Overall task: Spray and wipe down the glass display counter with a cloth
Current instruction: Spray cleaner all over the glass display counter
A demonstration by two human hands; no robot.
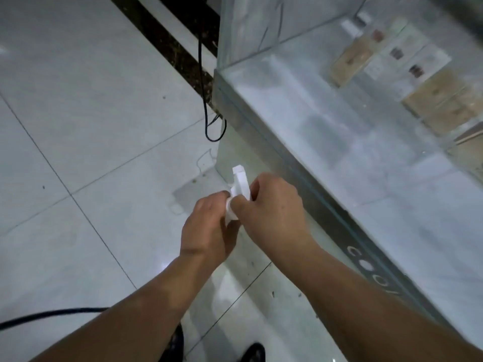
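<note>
Item 1: white spray head (pixel 240 182), held over the floor (pixel 91 126) just beside the front glass of the display counter (pixel 352 152). I see its nozzle sticking up between both hands; the bottle body is hidden.
Item 2: left hand (pixel 209 226), fingers clenched round the neck under the head.
Item 3: right hand (pixel 274 212), fingers grasping the same head from the counter side.
Item 4: counter, glass top, with blurred tan boxes (pixel 350 61) inside.
Item 5: black cable (pixel 202 74) hanging at the counter's far corner; second cable (pixel 52 313) across the tiles; dark shoe (pixel 254 352) at the bottom edge.
</note>
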